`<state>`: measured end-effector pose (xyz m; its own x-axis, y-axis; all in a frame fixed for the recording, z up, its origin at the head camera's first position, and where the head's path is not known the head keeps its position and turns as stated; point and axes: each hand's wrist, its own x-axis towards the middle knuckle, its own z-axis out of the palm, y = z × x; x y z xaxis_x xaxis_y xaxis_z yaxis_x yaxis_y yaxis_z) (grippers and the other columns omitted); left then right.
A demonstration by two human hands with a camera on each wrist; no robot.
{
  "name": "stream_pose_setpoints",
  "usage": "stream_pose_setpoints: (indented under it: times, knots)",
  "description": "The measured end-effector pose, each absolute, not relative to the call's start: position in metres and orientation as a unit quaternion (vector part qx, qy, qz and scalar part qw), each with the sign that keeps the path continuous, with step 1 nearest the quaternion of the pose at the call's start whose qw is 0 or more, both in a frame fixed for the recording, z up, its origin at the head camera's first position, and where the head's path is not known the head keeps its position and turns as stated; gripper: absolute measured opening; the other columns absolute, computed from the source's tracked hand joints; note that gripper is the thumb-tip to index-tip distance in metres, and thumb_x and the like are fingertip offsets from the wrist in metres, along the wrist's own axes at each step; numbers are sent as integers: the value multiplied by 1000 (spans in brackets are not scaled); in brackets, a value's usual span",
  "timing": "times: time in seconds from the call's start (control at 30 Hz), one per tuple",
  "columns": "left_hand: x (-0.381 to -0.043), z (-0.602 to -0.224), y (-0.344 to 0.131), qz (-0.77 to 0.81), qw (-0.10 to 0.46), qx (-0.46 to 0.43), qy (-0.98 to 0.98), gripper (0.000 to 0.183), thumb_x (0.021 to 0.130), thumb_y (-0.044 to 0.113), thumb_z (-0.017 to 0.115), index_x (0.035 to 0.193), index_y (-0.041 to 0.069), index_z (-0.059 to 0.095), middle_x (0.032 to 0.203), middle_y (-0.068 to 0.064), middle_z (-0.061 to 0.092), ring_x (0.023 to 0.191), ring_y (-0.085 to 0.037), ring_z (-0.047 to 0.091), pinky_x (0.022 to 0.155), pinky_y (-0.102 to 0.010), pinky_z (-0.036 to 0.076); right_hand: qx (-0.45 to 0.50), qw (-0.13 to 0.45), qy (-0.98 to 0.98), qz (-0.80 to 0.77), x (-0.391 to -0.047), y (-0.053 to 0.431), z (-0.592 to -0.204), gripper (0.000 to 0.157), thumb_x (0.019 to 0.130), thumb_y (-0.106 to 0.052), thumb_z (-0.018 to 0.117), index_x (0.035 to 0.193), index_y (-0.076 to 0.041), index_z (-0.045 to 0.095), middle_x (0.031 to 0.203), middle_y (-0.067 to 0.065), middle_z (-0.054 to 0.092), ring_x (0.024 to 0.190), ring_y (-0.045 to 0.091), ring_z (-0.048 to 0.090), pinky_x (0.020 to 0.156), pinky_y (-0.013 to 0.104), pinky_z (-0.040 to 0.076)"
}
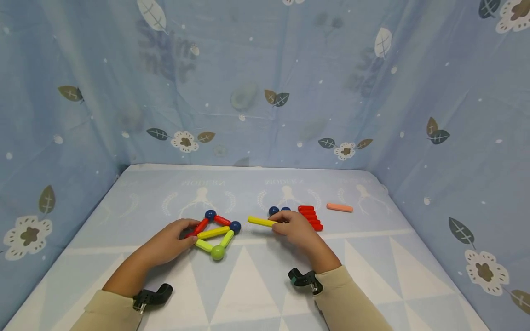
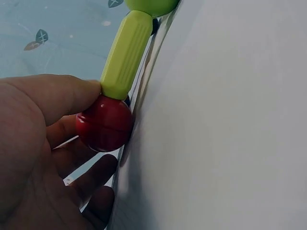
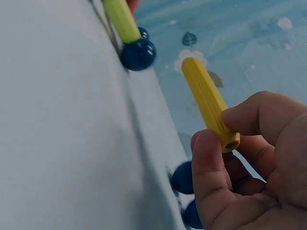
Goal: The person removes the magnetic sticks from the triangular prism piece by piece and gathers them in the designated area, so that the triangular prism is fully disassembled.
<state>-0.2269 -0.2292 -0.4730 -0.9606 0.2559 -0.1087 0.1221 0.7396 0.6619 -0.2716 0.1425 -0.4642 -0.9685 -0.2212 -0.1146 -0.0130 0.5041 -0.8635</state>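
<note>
My left hand [image 1: 171, 241] grips the red ball [image 2: 104, 123] at the left corner of a flat frame of rods and balls. In the left wrist view the thumb presses where a lime-green rod [image 2: 127, 55] meets that ball. Two red rods [image 1: 222, 220], a blue ball [image 1: 210, 214] and a second blue ball [image 1: 235, 227] form the far side. A yellow rod [image 1: 213, 232] crosses the middle, and a green ball [image 1: 217, 253] is the near corner. To the right, my right hand [image 1: 295, 230] pinches another yellow rod [image 3: 206, 98] by one end, its free end pointing toward the frame.
Beyond the right hand lie two loose blue balls [image 1: 273, 211], partly covered by it in the head view. Several red rods [image 1: 310, 217] lie in a row beside it. An orange-pink rod [image 1: 340, 208] rests farther right. Patterned cloth [image 1: 256, 128] hangs behind the table.
</note>
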Motion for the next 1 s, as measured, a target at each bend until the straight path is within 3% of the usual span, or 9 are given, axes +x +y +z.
stream_pose_setpoints:
  times: [0.23,0.33,0.5,0.63,0.73,1.0]
  knots:
    - [-225,-473,-230,359,88,130,920,44,107,15,56,151,12,55,152,-17,55,144,-44,46,113,-67,39,-14,93,814,-573,-279,172,-456,23,95,-10,71,116,-15,78,128,6,69,112,23,67,94,35,56]
    - [-226,-475,-230,355,85,114,924,44,107,17,58,151,12,55,153,-18,54,144,-44,46,114,-67,38,2,88,810,-580,-282,186,-456,24,97,-12,70,120,-15,77,128,8,69,108,23,65,89,35,55]
    - [-230,-475,-230,348,66,51,934,52,102,27,69,145,3,51,137,-22,56,120,-36,58,103,-57,51,31,84,805,-586,-289,208,-456,29,99,-15,68,127,-15,73,124,14,70,97,27,63,81,34,53]
    - [-229,-473,-231,348,63,3,936,53,98,34,75,131,-2,54,116,-17,61,100,-29,59,85,-44,56,53,67,805,-588,-295,224,-457,33,99,-14,65,132,-12,70,131,14,68,105,27,66,87,32,57]
    - [-228,-472,-229,334,70,-10,940,53,97,39,75,127,-2,59,111,-14,64,96,-26,59,82,-41,55,64,50,817,-571,-299,238,-459,34,98,-13,64,131,-12,69,133,12,64,111,28,61,91,32,54]
    - [-226,-473,-217,340,102,1,935,91,85,51,85,143,-7,45,125,-22,60,107,-32,60,95,-50,58,98,25,839,-535,-303,266,-464,35,102,-20,62,135,-12,67,144,10,57,128,30,50,112,44,45]
